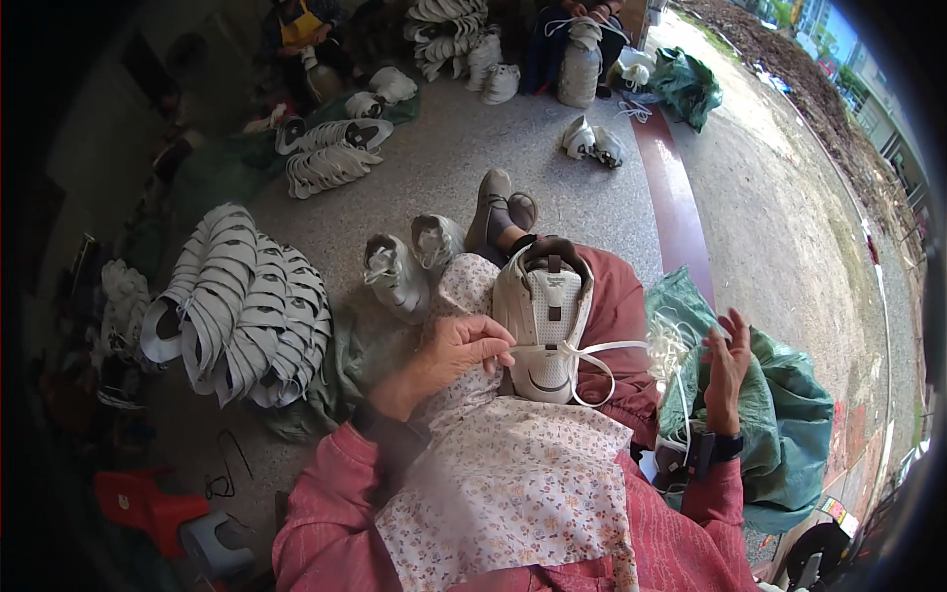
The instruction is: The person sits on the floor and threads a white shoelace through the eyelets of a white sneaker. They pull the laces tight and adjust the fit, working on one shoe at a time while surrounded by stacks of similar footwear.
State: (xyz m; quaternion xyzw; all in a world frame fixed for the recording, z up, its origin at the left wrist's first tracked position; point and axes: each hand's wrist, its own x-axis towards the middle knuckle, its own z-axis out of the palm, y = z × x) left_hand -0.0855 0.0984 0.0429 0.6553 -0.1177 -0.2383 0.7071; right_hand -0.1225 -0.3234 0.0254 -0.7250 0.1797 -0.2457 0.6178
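Note:
A white and beige shoe upper [550,296] lies across my lap, its perforated tongue facing up. At its lower end a white shoelace [610,347] passes through, with a loop hanging below. My left hand [459,352] is closed beside the shoe's left edge, thumb and forefinger pinching the lace's left part. Out to the right, apart from the shoe, my right hand [728,367] is raised with its fingers spread, and I see nothing gripped in it. Near it, loose white laces [666,347] lie on a green bag [779,414].
Finished-looking laced shoes [397,274] stand left of my legs. Nested stacks of shoe uppers [247,306] fill the left floor, with more stacks [333,158] farther off. A red plastic stool [138,503] is at lower left. Other people [301,39] sit at the back.

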